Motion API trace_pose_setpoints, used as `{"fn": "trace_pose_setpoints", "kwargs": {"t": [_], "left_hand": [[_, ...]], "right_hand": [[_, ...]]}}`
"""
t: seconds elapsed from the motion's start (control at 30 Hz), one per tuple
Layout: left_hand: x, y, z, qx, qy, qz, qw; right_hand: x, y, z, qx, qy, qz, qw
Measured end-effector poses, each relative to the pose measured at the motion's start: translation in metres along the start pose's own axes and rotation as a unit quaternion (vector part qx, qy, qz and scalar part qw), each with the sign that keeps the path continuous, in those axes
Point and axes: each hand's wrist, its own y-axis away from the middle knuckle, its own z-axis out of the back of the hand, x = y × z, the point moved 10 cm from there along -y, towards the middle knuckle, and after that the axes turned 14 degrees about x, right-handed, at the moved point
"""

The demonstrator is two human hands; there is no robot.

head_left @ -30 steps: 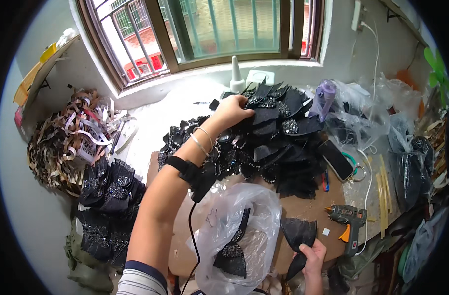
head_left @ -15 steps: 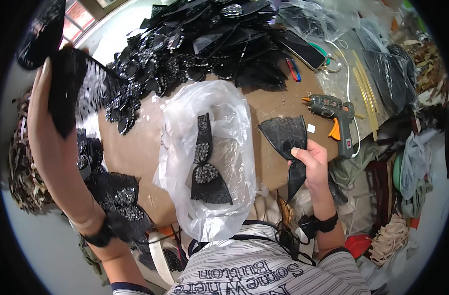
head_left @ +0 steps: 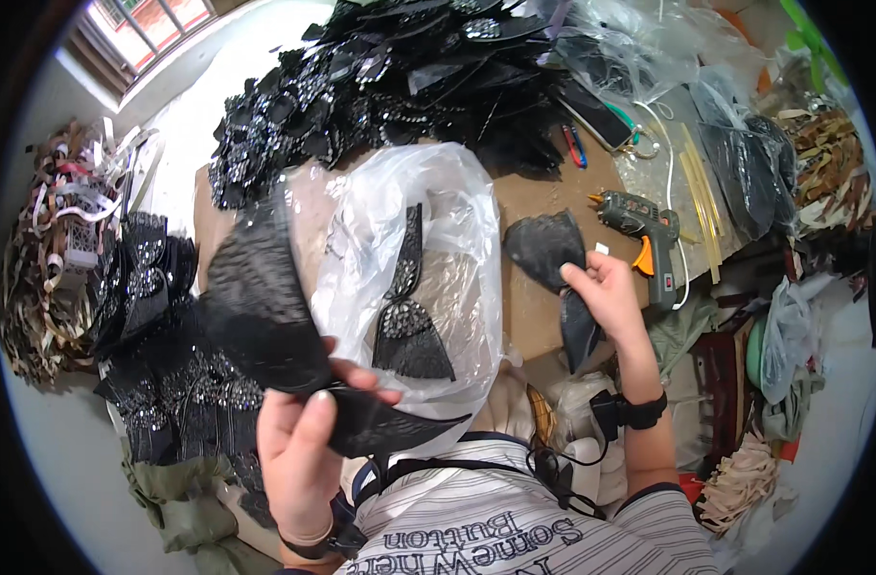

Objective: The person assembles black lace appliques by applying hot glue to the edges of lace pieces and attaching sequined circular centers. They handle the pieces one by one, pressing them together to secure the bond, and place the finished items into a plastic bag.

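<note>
My left hand [head_left: 304, 446] is closed round the narrow middle of a large black bow-shaped piece [head_left: 265, 297], raised at the lower left with its plain side showing. A smaller black bow-shaped piece [head_left: 545, 247] is pinched at its waist between the thumb and fingers of my right hand [head_left: 606, 297], at the table's right edge. Between the hands lies a clear plastic bag [head_left: 457, 192]. On it rests a black bow [head_left: 414, 350] with sparkling beads at its middle.
Black beaded pieces [head_left: 390, 77] heap up at the back. A glue gun [head_left: 639, 220], amber glue sticks [head_left: 702, 196], a red-and-blue tool [head_left: 574, 146] and a phone [head_left: 596, 115] lie at the right. More beaded bows [head_left: 184, 393] hang at the left edge.
My left hand has come down from the upper left toward my body, bringing the black bow-shaped piece with it. My right hand keeps its pinch, its piece slightly turned.
</note>
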Motion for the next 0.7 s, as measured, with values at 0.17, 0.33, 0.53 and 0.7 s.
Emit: {"fn": "trace_pose_setpoints", "kwargs": {"t": [0.17, 0.33, 0.53, 0.7], "left_hand": [[-0.002, 0.003, 0.003, -0.01, -0.032, 0.004, 0.999], [-0.008, 0.009, 0.012, -0.031, -0.038, -0.024, 0.998], [-0.003, 0.015, 0.003, -0.002, -0.029, 0.008, 1.0], [0.016, 0.011, 0.005, 0.013, -0.038, 0.085, 0.996]], "right_hand": [[-0.006, 0.002, 0.001, 0.004, -0.141, 0.012, 0.99], [-0.005, 0.005, -0.001, 0.012, -0.148, 0.008, 0.989], [0.006, 0.005, 0.004, 0.011, 0.035, 0.013, 0.999], [0.007, -0.004, 0.005, -0.011, -0.026, 0.036, 0.999]]}}
